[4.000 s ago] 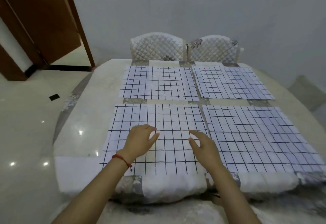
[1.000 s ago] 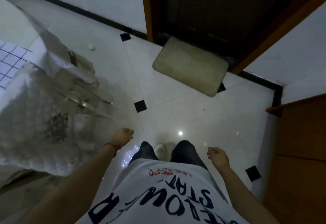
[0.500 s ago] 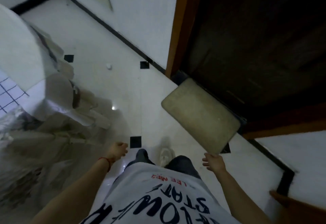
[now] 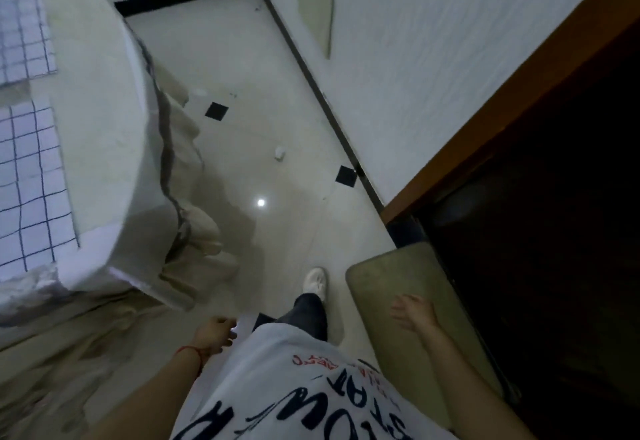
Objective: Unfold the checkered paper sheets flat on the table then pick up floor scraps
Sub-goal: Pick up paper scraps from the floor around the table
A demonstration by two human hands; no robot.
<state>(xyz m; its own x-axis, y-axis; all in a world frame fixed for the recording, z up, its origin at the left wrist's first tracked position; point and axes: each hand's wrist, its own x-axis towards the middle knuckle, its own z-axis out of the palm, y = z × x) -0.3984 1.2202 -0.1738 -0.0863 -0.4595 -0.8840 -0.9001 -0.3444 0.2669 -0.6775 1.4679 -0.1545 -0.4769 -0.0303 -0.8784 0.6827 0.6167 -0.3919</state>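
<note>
A small white paper scrap (image 4: 280, 152) lies on the glossy floor ahead, between two black tile insets. Another pale scrap (image 4: 200, 92) may lie farther off beside the table's base, but it is too blurred to tell. Checkered paper sheets (image 4: 29, 176) lie flat on the round table (image 4: 100, 121) at the left. My left hand (image 4: 215, 333) hangs beside my hip with loosely curled fingers and nothing in it. My right hand (image 4: 412, 311) hangs over the doormat, fingers apart and empty. Both hands are far from the scrap.
A beige doormat (image 4: 412, 342) lies at the right in front of a dark open doorway (image 4: 540, 231). A white wall with a black skirting (image 4: 332, 110) borders the floor on the right. My white shoe (image 4: 315, 282) steps forward. A draped chair (image 4: 187, 197) stands by the table.
I have turned away from the table and walked along the floor. The scrap now lies closer, straight ahead. The doormat has slid to my right. My right hand has opened.
</note>
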